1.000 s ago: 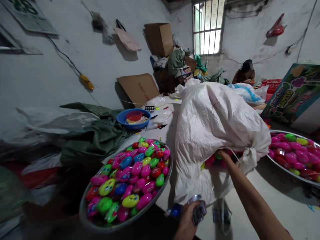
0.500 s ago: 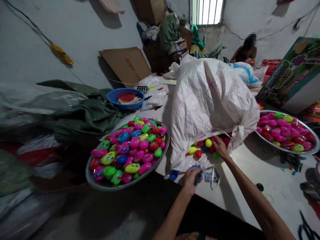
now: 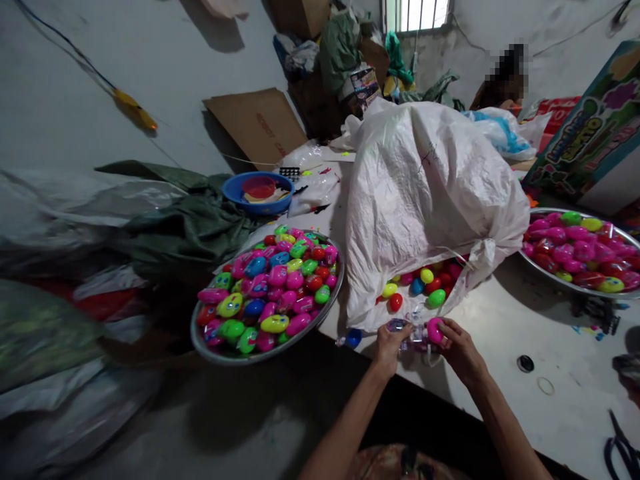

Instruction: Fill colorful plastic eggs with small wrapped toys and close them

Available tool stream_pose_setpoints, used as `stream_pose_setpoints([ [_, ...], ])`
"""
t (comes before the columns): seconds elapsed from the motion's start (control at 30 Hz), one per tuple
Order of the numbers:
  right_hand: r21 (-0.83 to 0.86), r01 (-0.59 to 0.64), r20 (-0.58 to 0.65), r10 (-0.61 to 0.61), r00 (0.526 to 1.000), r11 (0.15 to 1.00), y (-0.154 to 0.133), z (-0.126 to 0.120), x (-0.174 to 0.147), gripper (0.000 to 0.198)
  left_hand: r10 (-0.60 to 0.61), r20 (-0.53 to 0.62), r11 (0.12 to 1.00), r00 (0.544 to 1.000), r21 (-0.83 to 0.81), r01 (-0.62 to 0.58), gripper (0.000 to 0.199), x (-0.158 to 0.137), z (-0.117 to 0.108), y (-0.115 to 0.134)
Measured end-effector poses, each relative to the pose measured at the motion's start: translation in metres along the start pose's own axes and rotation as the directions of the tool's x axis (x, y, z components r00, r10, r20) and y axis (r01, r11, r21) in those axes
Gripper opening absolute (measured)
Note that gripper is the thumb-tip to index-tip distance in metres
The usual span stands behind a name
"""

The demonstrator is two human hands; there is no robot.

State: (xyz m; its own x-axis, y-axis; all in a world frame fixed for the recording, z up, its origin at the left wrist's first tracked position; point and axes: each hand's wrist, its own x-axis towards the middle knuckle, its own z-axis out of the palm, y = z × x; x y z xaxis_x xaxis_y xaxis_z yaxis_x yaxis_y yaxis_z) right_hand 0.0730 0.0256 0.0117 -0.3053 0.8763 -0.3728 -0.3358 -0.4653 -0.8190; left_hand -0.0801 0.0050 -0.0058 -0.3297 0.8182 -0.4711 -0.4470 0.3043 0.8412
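A bright pink plastic egg [image 3: 435, 330] is pinched in the fingers of my right hand [image 3: 463, 352], just in front of the sack's mouth. My left hand [image 3: 391, 348] is closed on printed clear plastic wrappers [image 3: 414, 339], which reach across to the egg. Whether the egg touches them I cannot tell. Behind both hands a big white woven sack [image 3: 425, 180] lies open, with loose red, yellow, green and blue eggs spilling at its mouth, such as a green egg [image 3: 436, 298]. A blue half shell [image 3: 354, 338] rests left of my left hand.
To the left stands a metal basin [image 3: 200, 350] heaped with wrapped face-printed eggs. A second basin [image 3: 565, 291] of eggs is at the right. Scissors [image 3: 620, 443], a black ring [image 3: 525, 364] and a blue tub [image 3: 233, 200] also lie about. Another person [image 3: 500, 87] sits at the back.
My right hand has come out of the sack's mouth, toward me, with a pink egg. My left hand has shifted slightly with the wrappers. The view has turned a little left and down.
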Motion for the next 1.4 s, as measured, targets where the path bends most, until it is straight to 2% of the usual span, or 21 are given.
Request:
stream_pose_setpoints([
  [0.1,0.134,-0.014,-0.022,0.017,1.000,0.991,-0.001,-0.004,-0.002,0.029,0.000,0.003,0.999,1.000,-0.035,0.001,0.029,-0.005,0.001,0.000],
  [0.23,0.128,0.031,-0.020,-0.029,0.999,0.991,-0.009,-0.008,0.000,0.031,0.054,-0.004,0.998,0.999,-0.013,-0.054,0.024,-0.009,0.001,0.005],
  [0.33,0.169,0.000,0.012,-0.002,1.000,0.986,-0.008,-0.006,-0.002,0.031,0.033,-0.012,0.999,0.999,0.034,-0.033,0.027,-0.011,0.003,0.008],
  [0.47,0.258,-0.055,0.078,0.036,0.996,0.964,-0.001,0.001,-0.006,0.026,0.076,-0.104,0.997,0.992,0.028,-0.074,0.028,-0.011,0.007,0.007],
  [0.53,0.292,-0.047,0.064,0.029,0.998,0.955,0.001,0.005,-0.007,0.024,0.101,-0.155,0.995,0.983,-0.010,-0.104,0.029,-0.012,0.008,0.007],
  [0.6,0.294,-0.047,0.054,0.033,0.998,0.955,0.002,0.009,-0.007,0.025,0.083,-0.155,0.995,0.984,-0.046,-0.092,0.030,-0.013,0.010,0.008],
  [0.8,0.165,0.061,-0.087,-0.047,0.995,0.984,0.001,0.015,0.004,0.025,-0.024,-0.026,0.999,0.999,-0.024,0.023,0.030,-0.017,0.010,0.006],
  [0.9,0.086,0.078,-0.092,-0.070,0.993,0.993,-0.001,0.010,0.004,0.027,-0.017,0.001,0.999,1.000,0.035,0.017,0.029,-0.016,0.008,0.004],
  [1.07,0.021,0.158,-0.152,-0.153,0.976,0.987,-0.002,0.002,-0.012,0.032,0.069,-0.104,0.995,0.992,0.079,-0.061,0.033,-0.014,0.007,0.003],
  [1.2,-0.215,0.247,-0.208,-0.291,0.934,0.945,0.001,0.008,-0.027,0.034,0.123,-0.179,0.986,0.976,0.133,-0.100,0.039,-0.015,0.011,0.002],
  [1.3,-0.326,0.278,-0.218,-0.358,0.908,0.903,0.004,0.015,-0.031,0.038,0.062,-0.210,0.996,0.976,0.071,-0.048,0.041,-0.016,0.015,0.001],
  [1.4,-0.367,0.271,-0.209,-0.363,0.908,0.890,0.006,0.018,-0.033,0.038,-0.005,-0.215,1.000,0.977,0.029,0.011,0.041,-0.016,0.018,0.000],
])
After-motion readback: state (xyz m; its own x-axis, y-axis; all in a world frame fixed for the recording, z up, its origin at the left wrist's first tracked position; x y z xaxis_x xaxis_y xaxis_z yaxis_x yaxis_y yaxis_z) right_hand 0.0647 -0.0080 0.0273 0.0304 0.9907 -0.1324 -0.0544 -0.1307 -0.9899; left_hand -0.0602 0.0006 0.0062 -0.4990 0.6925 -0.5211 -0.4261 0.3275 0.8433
